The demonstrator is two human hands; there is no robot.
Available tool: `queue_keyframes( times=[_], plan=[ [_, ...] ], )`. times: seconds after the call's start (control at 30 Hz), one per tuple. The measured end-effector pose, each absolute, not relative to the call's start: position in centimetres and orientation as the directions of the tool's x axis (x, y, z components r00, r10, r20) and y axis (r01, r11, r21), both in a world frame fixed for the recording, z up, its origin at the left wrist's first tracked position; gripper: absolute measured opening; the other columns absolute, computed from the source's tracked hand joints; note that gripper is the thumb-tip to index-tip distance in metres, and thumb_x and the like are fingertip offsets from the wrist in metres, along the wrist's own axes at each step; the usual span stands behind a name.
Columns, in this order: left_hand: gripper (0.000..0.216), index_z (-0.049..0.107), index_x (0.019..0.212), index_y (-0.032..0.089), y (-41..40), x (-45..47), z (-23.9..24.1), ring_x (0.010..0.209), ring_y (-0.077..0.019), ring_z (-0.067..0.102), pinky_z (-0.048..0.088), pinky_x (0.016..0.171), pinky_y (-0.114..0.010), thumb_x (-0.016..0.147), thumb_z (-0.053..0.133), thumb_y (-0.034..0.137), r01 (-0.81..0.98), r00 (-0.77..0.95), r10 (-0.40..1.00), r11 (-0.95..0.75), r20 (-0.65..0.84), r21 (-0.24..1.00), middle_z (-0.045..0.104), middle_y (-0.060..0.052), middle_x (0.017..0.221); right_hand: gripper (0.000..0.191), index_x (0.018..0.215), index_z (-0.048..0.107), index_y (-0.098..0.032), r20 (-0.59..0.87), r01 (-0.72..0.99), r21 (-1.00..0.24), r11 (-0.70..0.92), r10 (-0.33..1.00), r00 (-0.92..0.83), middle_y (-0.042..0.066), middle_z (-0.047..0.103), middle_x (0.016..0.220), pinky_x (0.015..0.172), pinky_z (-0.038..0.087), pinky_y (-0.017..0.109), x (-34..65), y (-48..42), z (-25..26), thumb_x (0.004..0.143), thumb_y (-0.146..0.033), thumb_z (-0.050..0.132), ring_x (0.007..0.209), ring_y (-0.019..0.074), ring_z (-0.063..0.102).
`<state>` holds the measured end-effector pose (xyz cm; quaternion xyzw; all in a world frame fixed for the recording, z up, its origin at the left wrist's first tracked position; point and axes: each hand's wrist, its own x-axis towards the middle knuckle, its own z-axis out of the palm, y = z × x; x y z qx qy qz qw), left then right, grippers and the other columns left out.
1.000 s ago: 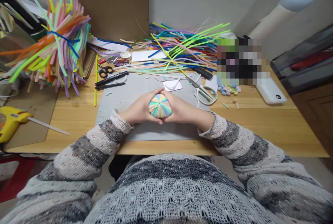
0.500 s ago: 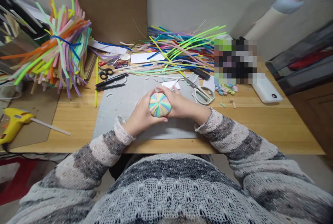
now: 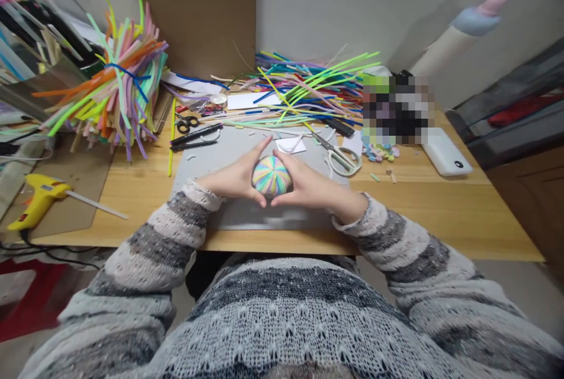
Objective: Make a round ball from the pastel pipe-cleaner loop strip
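Observation:
A round ball striped in pastel colours (image 3: 271,176), its stripes meeting at the top, sits between my two hands over the grey cutting mat (image 3: 238,214). My left hand (image 3: 242,175) curves around its left side, thumb toward me. From the right, my right hand (image 3: 306,184) cups the other side with its thumb also at the near edge. The ball's underside is hidden, so I cannot tell whether it touches the mat. Just beyond the hands lies a small white paper piece (image 3: 291,144). Light-handled scissors (image 3: 344,160) rest right of my right hand.
Fuzzy craft stems (image 3: 317,85) lie heaped at the back, with a tied bundle (image 3: 118,91) at left. Black scissors (image 3: 187,124) and dark pens (image 3: 196,137) lie left of centre. A yellow glue gun (image 3: 37,200) is far left, a white device (image 3: 447,153) right.
My left hand has shifted outward, its fingers and thumb spreading more around the ball. Both thumbs now show at the near side. The whole view has shifted slightly.

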<state>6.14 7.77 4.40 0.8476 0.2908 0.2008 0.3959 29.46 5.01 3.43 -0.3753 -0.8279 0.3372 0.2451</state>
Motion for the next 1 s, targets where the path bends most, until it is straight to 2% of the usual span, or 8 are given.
queue_keyframes(
  times=[0.17, 0.33, 0.63, 0.73, 0.83, 0.9, 0.93, 1.0],
  plan=[
    [0.122, 0.027, 0.15, 0.015, 7.4, 7.5, 3.0, 0.138, -0.0387, 0.041, 0.031, 0.116, -0.053, 0.051, 0.091, 0.045, 0.271, 0.724, 0.684, -0.404, 0.092, 0.874, 0.038, -0.024, 0.151, 0.105, 0.142, 0.038, -0.016, 0.17, 0.418, -0.782, 0.462, 0.804, -0.57, 0.02, 0.051, 0.137, 0.104, 0.041, 0.055, 28.2, 5.3, 2.1, 0.055, -0.045, 0.089, 0.125, 0.0377, 0.05],
    [0.11, 0.037, 0.142, 0.015, 6.8, 7.5, 2.6, 0.128, -0.0367, 0.051, 0.038, 0.109, -0.051, 0.051, 0.091, 0.043, 0.218, 0.693, 0.717, -0.309, 0.076, 0.926, 0.051, -0.022, 0.139, 0.098, 0.135, 0.044, -0.016, 0.155, 0.409, -0.784, 0.467, 0.786, -0.599, 0.017, 0.058, 0.128, 0.101, 0.043, 0.051, 28.5, 6.1, 2.4, 0.053, -0.044, 0.09, 0.118, 0.0357, 0.055],
    [0.102, 0.041, 0.138, 0.016, 7.0, 7.8, 2.7, 0.124, -0.0356, 0.055, 0.039, 0.108, -0.052, 0.054, 0.089, 0.048, 0.255, 0.698, 0.715, -0.295, 0.035, 0.921, 0.056, -0.021, 0.133, 0.086, 0.128, 0.051, -0.018, 0.154, 0.394, -0.795, 0.461, 0.781, -0.605, 0.013, 0.064, 0.119, 0.093, 0.048, 0.047, 27.9, 6.5, 2.1, 0.056, -0.048, 0.087, 0.105, 0.0316, 0.062],
    [0.119, 0.032, 0.147, 0.015, 7.0, 7.3, 3.0, 0.138, -0.0401, 0.04, 0.03, 0.115, -0.055, 0.05, 0.088, 0.055, 0.291, 0.686, 0.727, -0.332, 0.046, 0.897, 0.042, -0.026, 0.147, 0.102, 0.139, 0.044, -0.017, 0.112, 0.423, -0.78, 0.461, 0.769, -0.63, 0.017, 0.058, 0.132, 0.105, 0.039, 0.054, 28.7, 6.6, 2.6, 0.054, -0.052, 0.087, 0.122, 0.0368, 0.054],
    [0.137, 0.016, 0.154, 0.018, 6.8, 5.7, 3.5, 0.15, -0.0404, 0.014, 0.019, 0.119, -0.057, 0.046, 0.083, 0.069, 0.31, 0.621, 0.781, -0.325, 0.069, 0.893, 0.019, -0.026, 0.159, 0.117, 0.153, 0.024, -0.02, 0.081, 0.457, -0.762, 0.459, 0.767, -0.636, 0.02, 0.034, 0.154, 0.114, 0.026, 0.058, 30.2, 6.5, 3.9, 0.059, -0.061, 0.082, 0.143, 0.0394, 0.033],
    [0.122, 0.011, 0.155, 0.023, 6.4, 4.5, 3.6, 0.15, -0.0355, 0.017, 0.021, 0.118, -0.056, 0.062, 0.067, 0.078, 0.264, 0.512, 0.854, -0.261, 0.095, 0.929, 0.018, -0.023, 0.161, 0.108, 0.155, 0.017, -0.025, 0.166, 0.43, -0.76, 0.487, 0.786, -0.596, 0.018, 0.025, 0.159, 0.116, 0.025, 0.057, 30.8, 6.0, 5.1, 0.071, -0.065, 0.071, 0.146, 0.0355, 0.028],
    [0.11, 0.013, 0.155, 0.023, 6.1, 4.1, 3.6, 0.149, -0.0329, 0.024, 0.024, 0.118, -0.054, 0.071, 0.059, 0.078, 0.244, 0.438, 0.894, -0.221, 0.096, 0.944, 0.025, -0.022, 0.159, 0.102, 0.155, 0.019, -0.026, 0.235, 0.427, -0.735, 0.526, 0.789, -0.567, 0.016, 0.026, 0.159, 0.116, 0.025, 0.056, 30.9, 5.7, 5.7, 0.074, -0.066, 0.068, 0.146, 0.0339, 0.028],
    [0.086, 0.024, 0.151, 0.023, 5.4, 3.6, 3.3, 0.142, -0.0284, 0.038, 0.031, 0.115, -0.051, 0.084, 0.048, 0.071, 0.206, 0.267, 0.96, -0.147, 0.089, 0.968, 0.042, -0.019, 0.15, 0.097, 0.151, 0.03, -0.028, 0.332, 0.465, -0.613, 0.638, 0.742, -0.582, 0.016, 0.031, 0.156, 0.117, 0.021, 0.058, 30.3, 4.9, 6.5, 0.071, -0.063, 0.073, 0.146, 0.0343, 0.028]
  ],
)
